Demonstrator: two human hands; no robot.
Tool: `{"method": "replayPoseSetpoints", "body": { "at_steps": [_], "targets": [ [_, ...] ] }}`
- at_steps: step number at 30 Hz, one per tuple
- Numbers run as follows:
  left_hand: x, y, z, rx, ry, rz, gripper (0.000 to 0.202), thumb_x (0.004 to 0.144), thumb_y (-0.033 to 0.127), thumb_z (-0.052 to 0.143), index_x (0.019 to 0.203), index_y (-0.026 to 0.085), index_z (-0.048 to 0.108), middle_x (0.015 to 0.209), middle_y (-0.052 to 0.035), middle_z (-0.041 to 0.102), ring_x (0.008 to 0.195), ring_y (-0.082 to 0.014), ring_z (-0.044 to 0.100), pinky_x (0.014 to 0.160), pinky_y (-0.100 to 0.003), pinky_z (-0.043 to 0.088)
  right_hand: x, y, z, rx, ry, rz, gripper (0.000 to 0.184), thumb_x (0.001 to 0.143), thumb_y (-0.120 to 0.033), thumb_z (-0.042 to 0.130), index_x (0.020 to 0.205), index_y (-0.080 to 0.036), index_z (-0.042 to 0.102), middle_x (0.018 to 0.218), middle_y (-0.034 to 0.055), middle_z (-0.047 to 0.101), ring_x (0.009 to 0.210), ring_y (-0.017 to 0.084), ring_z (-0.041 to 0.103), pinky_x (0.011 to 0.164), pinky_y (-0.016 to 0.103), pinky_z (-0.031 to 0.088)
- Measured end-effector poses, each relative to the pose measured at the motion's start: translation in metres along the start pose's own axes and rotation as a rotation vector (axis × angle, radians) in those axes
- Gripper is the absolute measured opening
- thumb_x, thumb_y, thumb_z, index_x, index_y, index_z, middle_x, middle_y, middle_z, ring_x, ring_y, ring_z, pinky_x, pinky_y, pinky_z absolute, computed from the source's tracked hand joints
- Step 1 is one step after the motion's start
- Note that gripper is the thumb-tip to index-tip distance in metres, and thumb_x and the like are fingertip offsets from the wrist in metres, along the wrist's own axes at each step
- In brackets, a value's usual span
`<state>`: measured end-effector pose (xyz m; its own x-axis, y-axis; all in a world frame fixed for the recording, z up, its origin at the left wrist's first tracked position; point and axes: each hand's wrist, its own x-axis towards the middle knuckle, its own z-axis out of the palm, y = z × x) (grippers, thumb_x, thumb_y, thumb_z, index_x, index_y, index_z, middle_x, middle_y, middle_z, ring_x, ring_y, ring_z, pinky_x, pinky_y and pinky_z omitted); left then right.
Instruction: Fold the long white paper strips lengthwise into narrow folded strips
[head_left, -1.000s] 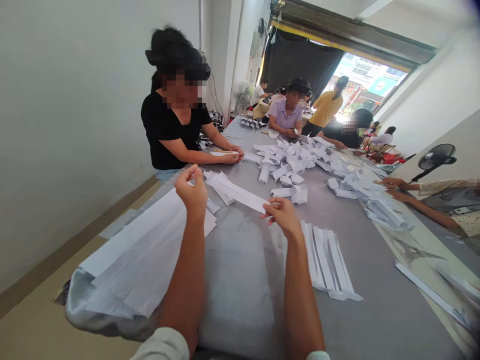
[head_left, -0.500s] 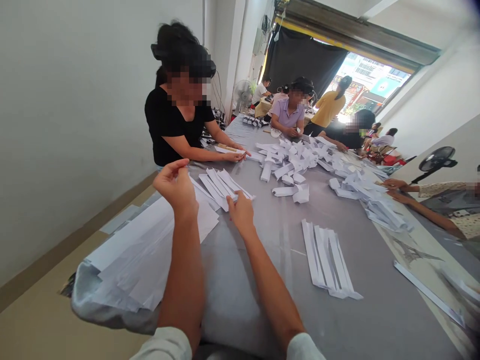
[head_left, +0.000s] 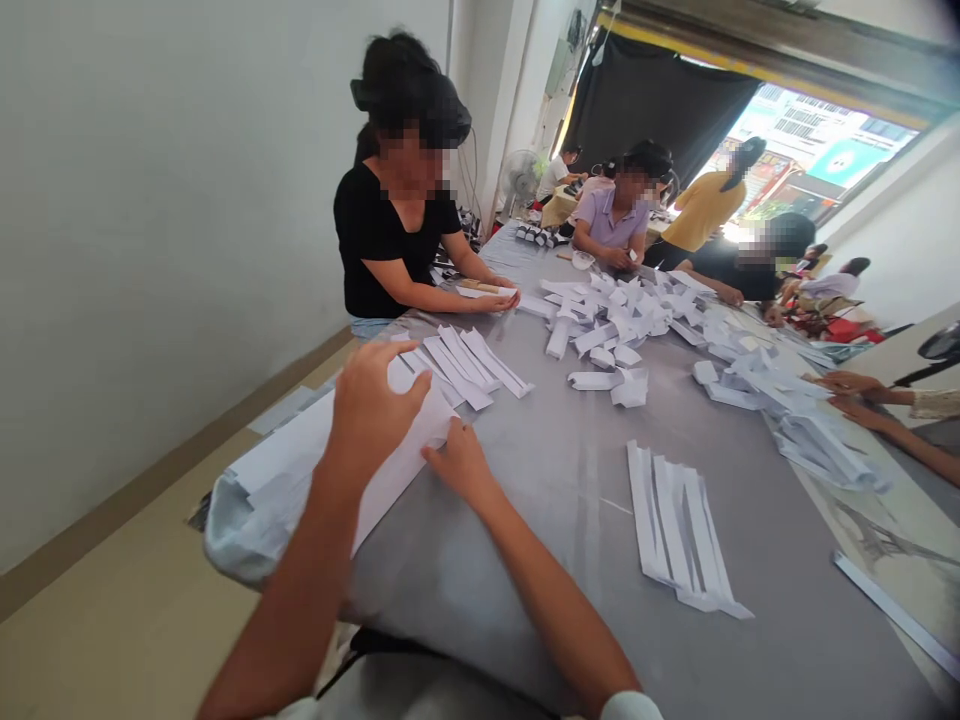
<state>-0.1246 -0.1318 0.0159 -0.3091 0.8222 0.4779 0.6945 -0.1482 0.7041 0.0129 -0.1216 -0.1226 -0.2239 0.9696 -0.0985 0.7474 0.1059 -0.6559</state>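
Observation:
My left hand hovers over a stack of white paper sheets at the table's left edge. Its thumb and fingers are spread apart with nothing between them. At the right edge of the same stack, my right hand has its thumb and fingers closed on the border of a paper sheet. Just beyond my hands, several folded white paper strips lie side by side. Another row of folded strips rests on the table to my right.
Across the grey table a heap of folded white paper pieces spreads out. A co-worker in black at the left holds a paper piece with a brown strip. Other people sit around the table. A long white strip lies at the right.
My right hand has left the folded strips and come back to the paper stack's edge. My left hand has lowered and opened its fingers over the stack. The view has turned left.

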Motion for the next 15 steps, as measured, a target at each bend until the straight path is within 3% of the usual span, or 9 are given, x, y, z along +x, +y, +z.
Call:
{"method": "replayPoseSetpoints", "body": {
  "at_steps": [3, 6, 10, 13, 15],
  "targets": [
    [-0.006, -0.048, -0.016, 0.473, -0.239, -0.146, 0.082, 0.066, 0.054, 0.088, 0.136, 0.017, 0.064, 0.140, -0.0255, 0.064, 0.136, -0.0521, 0.053, 0.110, -0.062, 0.042, -0.008, 0.004, 0.002, 0.032, -0.003, -0.034, 0.061, 0.092, -0.033, 0.070, 0.144, -0.014, 0.045, 0.134, 0.0204, 0.059, 0.129, 0.035, 0.059, 0.106, 0.049, 0.051],
    [-0.007, -0.083, -0.023, 0.665, -0.470, -0.219, 0.099, 0.063, 0.067, 0.086, 0.139, 0.010, 0.057, 0.136, -0.0331, 0.063, 0.132, -0.0549, 0.055, 0.105, -0.063, 0.044, -0.016, 0.003, 0.003, 0.080, -0.004, -0.042, 0.064, 0.091, -0.032, 0.069, 0.148, -0.013, 0.045, 0.136, 0.0221, 0.056, 0.134, 0.038, 0.057, 0.108, 0.051, 0.050],
    [-0.011, -0.094, -0.024, 0.726, -0.479, -0.214, 0.094, 0.066, 0.069, 0.082, 0.135, 0.012, 0.056, 0.137, -0.0313, 0.059, 0.134, -0.0514, 0.054, 0.105, -0.059, 0.045, -0.027, -0.003, 0.004, 0.184, -0.028, -0.059, 0.072, 0.088, -0.030, 0.071, 0.152, -0.009, 0.044, 0.141, 0.0237, 0.054, 0.128, 0.035, 0.062, 0.108, 0.050, 0.054],
    [-0.015, -0.093, -0.026, 0.650, -0.459, -0.242, 0.091, 0.063, 0.064, 0.086, 0.133, 0.015, 0.054, 0.140, -0.0294, 0.056, 0.127, -0.0483, 0.060, 0.099, -0.052, 0.050, -0.034, -0.007, 0.004, 0.347, -0.105, -0.004, 0.074, 0.086, -0.030, 0.070, 0.154, -0.014, 0.044, 0.144, 0.0217, 0.052, 0.104, 0.028, 0.071, 0.079, 0.043, 0.067],
    [-0.014, -0.097, -0.028, 0.578, -0.419, -0.264, 0.089, 0.057, 0.059, 0.091, 0.127, 0.017, 0.056, 0.138, -0.0275, 0.059, 0.119, -0.0474, 0.065, 0.093, -0.050, 0.052, -0.038, -0.008, 0.005, 0.469, -0.155, 0.030, 0.074, 0.086, -0.030, 0.069, 0.154, -0.016, 0.043, 0.145, 0.0213, 0.050, 0.096, 0.025, 0.072, 0.057, 0.037, 0.066]
  ]
}}
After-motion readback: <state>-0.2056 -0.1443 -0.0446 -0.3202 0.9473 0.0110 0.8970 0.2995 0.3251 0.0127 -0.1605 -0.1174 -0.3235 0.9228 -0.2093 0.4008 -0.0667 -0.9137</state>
